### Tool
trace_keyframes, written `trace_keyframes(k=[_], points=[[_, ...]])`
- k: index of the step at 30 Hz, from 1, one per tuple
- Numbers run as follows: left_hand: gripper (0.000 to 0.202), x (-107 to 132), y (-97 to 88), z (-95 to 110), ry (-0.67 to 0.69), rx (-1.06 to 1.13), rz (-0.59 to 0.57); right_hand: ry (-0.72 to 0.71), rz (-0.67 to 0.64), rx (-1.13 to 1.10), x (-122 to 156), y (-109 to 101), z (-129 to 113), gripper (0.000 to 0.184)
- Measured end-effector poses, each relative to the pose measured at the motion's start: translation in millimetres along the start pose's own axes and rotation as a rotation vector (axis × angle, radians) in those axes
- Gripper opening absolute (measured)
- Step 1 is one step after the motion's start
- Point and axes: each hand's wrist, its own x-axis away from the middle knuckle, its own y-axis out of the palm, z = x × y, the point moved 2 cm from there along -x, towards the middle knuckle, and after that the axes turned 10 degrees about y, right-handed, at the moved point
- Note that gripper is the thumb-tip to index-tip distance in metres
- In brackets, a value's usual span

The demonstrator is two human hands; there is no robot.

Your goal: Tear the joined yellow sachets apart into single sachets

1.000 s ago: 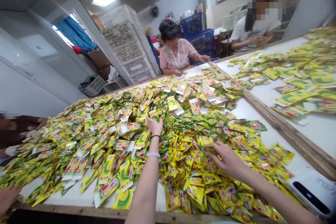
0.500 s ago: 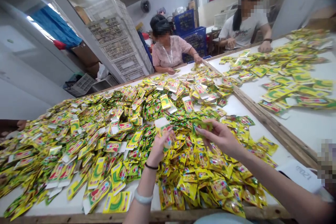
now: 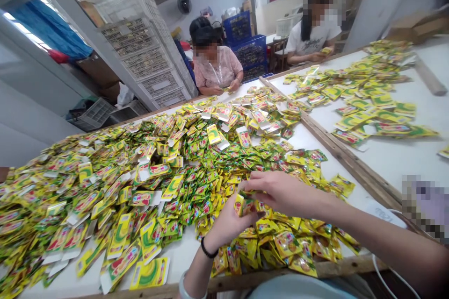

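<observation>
My left hand (image 3: 229,219) is closed around a small yellow printed carton (image 3: 238,204), held upright over the pile. My right hand (image 3: 275,191) reaches across its top, fingers bent down and pinched on a green sachet (image 3: 249,193), of which only a sliver shows. The fingers cover the carton's mouth, so how deep the sachet sits cannot be told. Beneath both hands lies a heap of yellow sachets (image 3: 286,243). Green sachets (image 3: 196,187) are heaped just beyond, and flat cartons (image 3: 121,236) with white flaps are strewn to the left.
A wooden strip (image 3: 343,154) divides the white table (image 3: 389,163); more packets (image 3: 379,103) lie past it. Two people sit across the table, handling packets. A white device (image 3: 380,215) with a cable is by my right forearm. Crates (image 3: 150,56) are stacked behind.
My hands have come together, the right moving left and down onto the carton with its sachet. The view has shifted slightly right. Both people across have drawn their hands in.
</observation>
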Motion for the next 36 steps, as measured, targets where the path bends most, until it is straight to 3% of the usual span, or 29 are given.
trace_keyframes(k=[3, 7, 10, 15, 18, 21, 27, 33, 36], points=[[0.032, 6, 10.1, -4, -0.032, 0.111, -0.06, 0.016, -0.033, -0.084, 8, 3, 7, 0.023], [0.033, 10, 13.4, -5, -0.075, 0.164, -0.015, 0.102, 0.037, -0.154, 13, 10, 13, 0.017], [0.033, 9, 14.9, -5, -0.109, 0.176, -0.005, 0.067, 0.034, -0.135, 14, 12, 7, 0.021], [0.028, 8, 23.9, -3, -0.09, 0.261, -0.09, 0.01, 0.095, -0.319, 11, 10, 4, 0.017], [0.03, 9, 25.2, -3, -0.067, 0.321, -0.026, 0.012, 0.111, -0.339, 13, 10, 9, 0.018], [0.034, 10, 24.2, -3, -0.041, 0.278, 0.019, 0.023, 0.094, -0.279, 19, 10, 10, 0.021], [0.028, 9, 26.5, -4, -0.019, 0.025, -0.104, 0.108, -0.078, 0.024, 29, 18, 7, 0.015], [0.035, 18, 22.9, -5, -0.145, 0.181, -0.226, 0.093, 0.062, -0.361, 43, 24, 20, 0.011], [0.055, 21, 28.6, -3, -0.068, 0.148, -0.25, 0.047, -0.014, -0.406, 53, 39, 17, 0.021]])
